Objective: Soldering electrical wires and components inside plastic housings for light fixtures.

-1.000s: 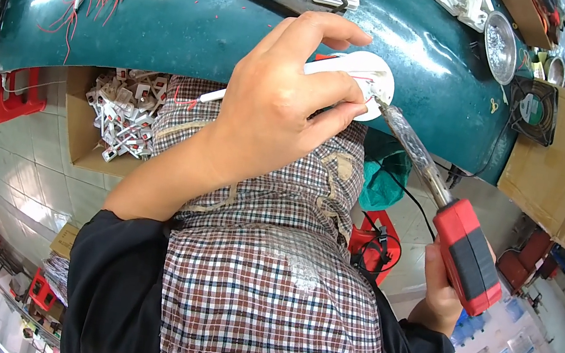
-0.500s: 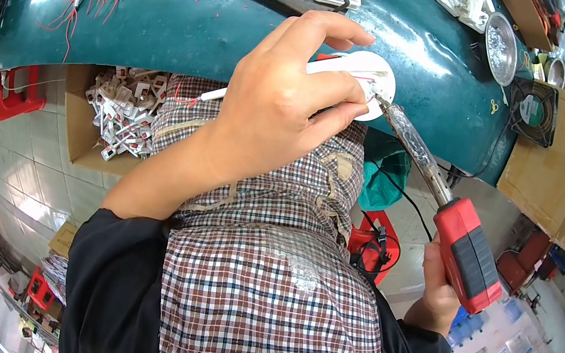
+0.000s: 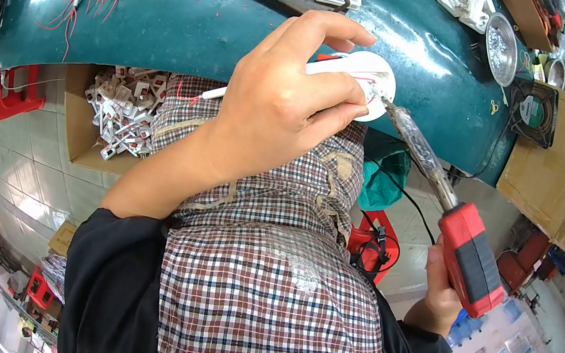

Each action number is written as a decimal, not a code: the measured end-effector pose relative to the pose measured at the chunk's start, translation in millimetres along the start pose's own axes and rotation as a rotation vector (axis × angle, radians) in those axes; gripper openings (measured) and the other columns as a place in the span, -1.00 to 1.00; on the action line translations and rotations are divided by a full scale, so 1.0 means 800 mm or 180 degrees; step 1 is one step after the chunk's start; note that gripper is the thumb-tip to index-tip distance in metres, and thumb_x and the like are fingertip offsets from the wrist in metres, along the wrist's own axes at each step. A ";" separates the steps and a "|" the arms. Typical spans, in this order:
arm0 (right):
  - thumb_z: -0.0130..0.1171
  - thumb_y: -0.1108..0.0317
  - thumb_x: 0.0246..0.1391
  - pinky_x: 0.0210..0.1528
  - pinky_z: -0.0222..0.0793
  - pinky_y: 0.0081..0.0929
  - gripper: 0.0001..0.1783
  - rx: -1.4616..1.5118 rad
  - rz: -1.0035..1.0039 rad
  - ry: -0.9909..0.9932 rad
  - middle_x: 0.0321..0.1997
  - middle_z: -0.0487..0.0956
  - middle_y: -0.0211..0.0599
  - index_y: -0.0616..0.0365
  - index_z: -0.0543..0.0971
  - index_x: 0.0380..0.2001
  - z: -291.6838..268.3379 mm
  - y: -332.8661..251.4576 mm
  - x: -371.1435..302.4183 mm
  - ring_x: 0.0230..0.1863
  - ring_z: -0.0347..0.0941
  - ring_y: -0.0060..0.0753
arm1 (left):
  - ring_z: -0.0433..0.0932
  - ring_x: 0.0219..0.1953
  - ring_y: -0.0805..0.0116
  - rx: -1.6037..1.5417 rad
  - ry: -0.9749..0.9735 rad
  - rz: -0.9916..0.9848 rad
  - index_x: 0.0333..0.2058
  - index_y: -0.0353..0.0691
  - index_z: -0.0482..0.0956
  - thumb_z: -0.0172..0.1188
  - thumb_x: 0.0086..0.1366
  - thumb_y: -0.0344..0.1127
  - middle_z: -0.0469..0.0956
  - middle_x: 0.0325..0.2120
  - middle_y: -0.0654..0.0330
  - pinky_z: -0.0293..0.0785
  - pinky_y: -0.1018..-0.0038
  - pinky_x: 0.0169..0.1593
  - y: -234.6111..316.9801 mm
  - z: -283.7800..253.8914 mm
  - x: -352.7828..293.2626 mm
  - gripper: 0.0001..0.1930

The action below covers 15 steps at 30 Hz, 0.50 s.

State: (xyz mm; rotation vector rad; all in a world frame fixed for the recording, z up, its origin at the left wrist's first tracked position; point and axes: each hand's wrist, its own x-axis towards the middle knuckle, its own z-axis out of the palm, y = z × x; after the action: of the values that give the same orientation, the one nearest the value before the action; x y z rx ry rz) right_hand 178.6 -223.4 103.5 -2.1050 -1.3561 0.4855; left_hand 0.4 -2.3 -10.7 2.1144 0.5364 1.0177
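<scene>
Green bench (image 3: 449, 103): I see its near edge curve just below the round white casing (image 3: 374, 62); to the right I have room, out to the metal bowl (image 3: 499, 80) and black fan (image 3: 531, 112).
Left hand (image 3: 281, 99): nearly closed; I have thumb and forefinger pinching the white casing, the other fingers bent above it.
Soldering iron (image 3: 463, 224): I have the right hand (image 3: 441, 287) curled round its handle, tip at the casing's right side.
Hidden: the left hand covers part of the casing; the handle masks most right fingers; I cannot tell whether the tip touches.
</scene>
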 end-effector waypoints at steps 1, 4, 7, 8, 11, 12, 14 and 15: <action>0.35 0.55 -0.29 -0.43 0.40 -0.39 -0.77 -0.0001 0.0002 0.0002 -0.49 0.53 -0.16 0.28 0.59 -0.43 -0.003 0.003 -0.005 -0.53 0.49 -0.14 | 0.61 -0.06 0.17 -0.0011 -0.0004 -0.0002 -0.42 -0.23 0.72 0.50 -0.09 -0.49 0.52 -0.01 0.03 0.61 0.39 -0.09 0.000 0.000 0.000 -0.80; 0.38 0.46 -0.17 -0.22 0.49 -0.31 -0.73 -0.0213 0.0168 0.0329 -0.36 0.61 -0.11 0.26 0.66 -0.31 -0.007 0.006 -0.019 -0.38 0.57 -0.04 | 0.61 -0.07 0.17 -0.0011 -0.0022 -0.0019 -0.42 -0.22 0.72 0.51 -0.09 -0.49 0.52 0.00 0.04 0.61 0.39 -0.11 0.001 -0.001 0.000 -0.80; 0.28 0.56 0.01 -0.52 0.30 -0.65 -0.68 -0.0338 -0.0197 0.0173 -0.43 0.51 -0.23 0.37 0.50 -0.13 -0.020 0.021 -0.023 -0.56 0.37 -0.56 | 0.62 -0.08 0.18 0.0009 -0.0026 -0.0002 -0.42 -0.21 0.72 0.51 -0.09 -0.49 0.52 0.00 0.05 0.61 0.39 -0.13 0.000 -0.001 0.000 -0.80; 0.28 0.56 0.01 -0.52 0.30 -0.65 -0.68 -0.0337 -0.0195 0.0182 -0.43 0.51 -0.23 0.37 0.50 -0.13 -0.017 0.023 -0.024 -0.56 0.37 -0.56 | 0.62 -0.09 0.18 0.0017 -0.0017 0.0028 -0.41 -0.20 0.72 0.51 -0.09 -0.48 0.52 0.00 0.05 0.61 0.39 -0.14 -0.001 0.000 0.000 -0.80; 0.24 0.59 0.01 -0.58 0.25 -0.66 -0.67 0.0063 -0.0230 0.0544 -0.47 0.46 -0.20 0.40 0.46 -0.12 -0.007 0.030 -0.024 -0.61 0.31 -0.57 | 0.62 -0.09 0.18 0.0012 -0.0031 0.0019 -0.41 -0.20 0.73 0.51 -0.09 -0.48 0.52 0.00 0.05 0.60 0.39 -0.14 0.000 -0.001 0.001 -0.79; 0.22 0.61 0.02 -0.59 0.23 -0.67 -0.67 0.0174 -0.0209 0.0516 -0.48 0.45 -0.20 0.40 0.45 -0.11 -0.006 0.032 -0.025 -0.62 0.30 -0.58 | 0.62 -0.09 0.18 0.0014 -0.0032 0.0026 -0.41 -0.20 0.73 0.51 -0.09 -0.48 0.52 0.00 0.05 0.60 0.39 -0.14 0.000 -0.001 0.001 -0.79; 0.19 0.62 0.03 -0.61 0.22 -0.67 -0.67 0.0292 -0.0189 0.0502 -0.48 0.44 -0.19 0.40 0.44 -0.10 -0.003 0.033 -0.023 -0.63 0.29 -0.58 | 0.61 -0.09 0.17 0.0037 -0.0035 0.0013 -0.41 -0.20 0.73 0.51 -0.09 -0.48 0.52 -0.01 0.05 0.60 0.40 -0.14 0.001 -0.001 0.001 -0.79; 0.18 0.63 0.04 -0.61 0.21 -0.67 -0.68 0.0328 -0.0150 0.0529 -0.48 0.44 -0.19 0.40 0.43 -0.09 -0.001 0.031 -0.021 -0.63 0.29 -0.59 | 0.61 -0.09 0.17 0.0040 -0.0040 0.0025 -0.41 -0.20 0.73 0.51 -0.09 -0.48 0.52 -0.01 0.05 0.60 0.40 -0.14 0.001 0.001 0.001 -0.79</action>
State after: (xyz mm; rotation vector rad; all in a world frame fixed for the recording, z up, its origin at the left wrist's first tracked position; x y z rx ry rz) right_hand 189.4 -246.6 88.0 -1.9785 -1.2560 0.3454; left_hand 1.8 -2.4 -9.8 2.1343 0.5302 1.0071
